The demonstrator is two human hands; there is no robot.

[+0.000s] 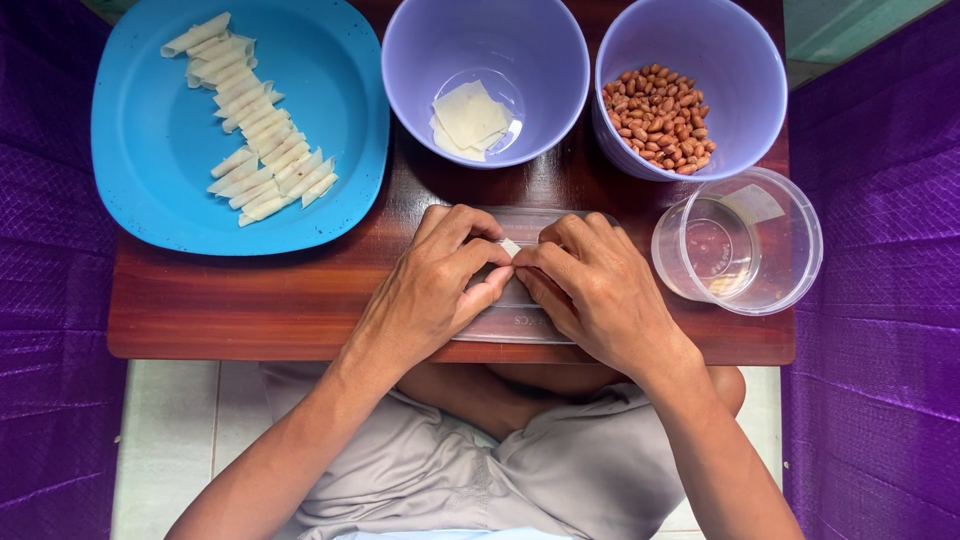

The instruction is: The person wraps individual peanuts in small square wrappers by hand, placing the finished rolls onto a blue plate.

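Note:
My left hand [435, 285] and my right hand [590, 285] meet over a clear plastic lid [510, 325] on the small wooden table [250, 300]. Between the fingertips of both hands is a small pale dough wrapper piece [510, 246], pinched from both sides. Most of the piece is hidden by my fingers. Behind my hands stands a purple bowl [485, 30] with a few square pale wrappers [468, 118], and a second purple bowl [740, 60] with peanuts [660, 118].
A blue plate [150, 150] at the back left carries several rolled dough sticks [255, 125] in a row. A clear plastic container [740, 240] stands at the right. Purple quilted fabric [60, 300] lies on both sides of the table.

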